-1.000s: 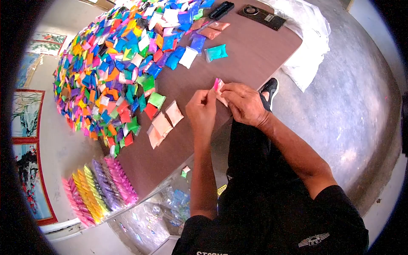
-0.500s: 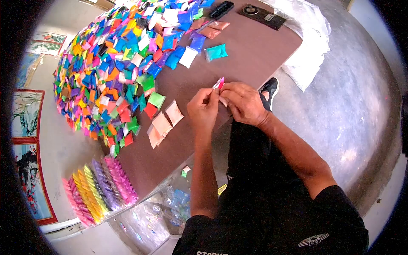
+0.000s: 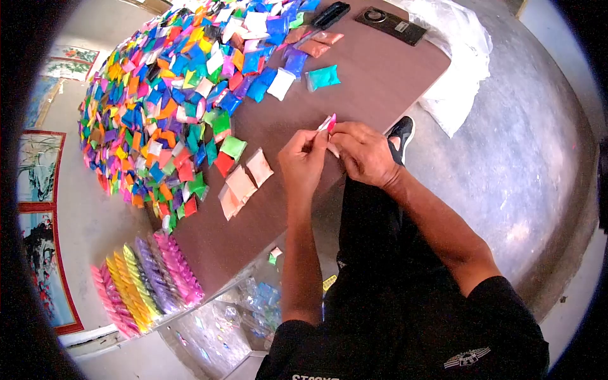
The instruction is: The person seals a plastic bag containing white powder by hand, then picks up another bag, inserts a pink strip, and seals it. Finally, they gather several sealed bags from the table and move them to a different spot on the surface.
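While poised over the surface (image 3: 380, 82), pinched a pink-edged packet (image 3: 331, 122) between narrowed fingers of left hand (image 3: 301, 158) and right hand (image 3: 367, 155); had peach packets (image 3: 240, 185) near the left hand; had, farther off, a teal packet (image 3: 323, 77), a multicoloured heap of packets (image 3: 168, 111) and a dark rectangular device (image 3: 390, 25).

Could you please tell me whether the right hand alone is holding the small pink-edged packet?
No, the left hand and the right hand both have their fingers on the pink-edged packet.
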Demonstrator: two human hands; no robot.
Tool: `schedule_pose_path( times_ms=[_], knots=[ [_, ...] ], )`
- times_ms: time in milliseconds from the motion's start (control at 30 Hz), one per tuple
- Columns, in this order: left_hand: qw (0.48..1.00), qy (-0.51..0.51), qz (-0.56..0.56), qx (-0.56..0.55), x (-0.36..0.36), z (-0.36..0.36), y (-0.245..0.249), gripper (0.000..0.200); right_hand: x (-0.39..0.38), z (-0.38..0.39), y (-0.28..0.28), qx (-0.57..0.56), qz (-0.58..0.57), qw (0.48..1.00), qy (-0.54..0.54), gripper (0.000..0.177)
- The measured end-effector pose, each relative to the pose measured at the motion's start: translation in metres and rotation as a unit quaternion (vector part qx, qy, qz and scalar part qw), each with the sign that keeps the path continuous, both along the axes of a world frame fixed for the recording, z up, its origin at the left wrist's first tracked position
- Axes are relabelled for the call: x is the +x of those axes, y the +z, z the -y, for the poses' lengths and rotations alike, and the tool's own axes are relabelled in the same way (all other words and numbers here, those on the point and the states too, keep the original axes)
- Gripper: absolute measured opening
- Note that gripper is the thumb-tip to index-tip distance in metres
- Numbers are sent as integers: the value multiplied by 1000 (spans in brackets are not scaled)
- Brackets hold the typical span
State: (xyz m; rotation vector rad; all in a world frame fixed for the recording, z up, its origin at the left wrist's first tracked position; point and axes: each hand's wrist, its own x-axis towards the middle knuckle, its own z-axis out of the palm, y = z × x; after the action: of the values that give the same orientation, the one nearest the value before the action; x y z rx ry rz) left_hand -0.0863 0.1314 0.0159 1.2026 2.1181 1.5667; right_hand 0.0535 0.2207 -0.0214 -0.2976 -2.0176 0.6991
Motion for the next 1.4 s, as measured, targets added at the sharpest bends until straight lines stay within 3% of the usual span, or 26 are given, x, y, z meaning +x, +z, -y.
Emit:
schedule_pose_path(
  times_ms=[100,200,267,367,500,567,667,800,867,1000,1233,1400],
  knots=[
    [999,-28,-23,1,-1,-1,1,12,-1,-1,2,11,-9,1000,0,30],
    [998,-6,-54,-23,-3,-6,-2,15,-1,-3,1,10,-7,1000,9,29],
    [992,48,-52,-103,-11,-12,-5,22,-2,-2,-3,16,-6,1000,0,29],
    [992,53,-29,-112,-18,-17,-4,25,-3,-1,-2,23,-5,1000,-8,29],
    [996,71,-18,-53,-12,-11,-6,20,-8,0,-1,18,-28,999,-30,23],
    [1000,18,25,6,-10,-7,-9,16,-8,2,1,8,-23,999,-41,23],
    [999,-41,23,-7,-3,-1,-1,15,-8,3,3,5,-20,999,-50,24],
    [999,-35,36,-18,-2,-4,-2,17,-8,2,2,6,-20,998,-54,25],
    [999,8,-29,-39,-4,-7,-3,18,-8,3,2,7,-20,998,-56,25],
    [996,53,-6,-67,-5,-15,0,18,-9,2,3,8,-29,998,-46,26],
    [998,58,-1,22,-12,-10,-14,19,-3,2,10,1,-3,999,-34,21],
    [998,43,26,22,-12,-7,-15,20,-9,-4,22,-20,57,991,-123,25]
  ],
)
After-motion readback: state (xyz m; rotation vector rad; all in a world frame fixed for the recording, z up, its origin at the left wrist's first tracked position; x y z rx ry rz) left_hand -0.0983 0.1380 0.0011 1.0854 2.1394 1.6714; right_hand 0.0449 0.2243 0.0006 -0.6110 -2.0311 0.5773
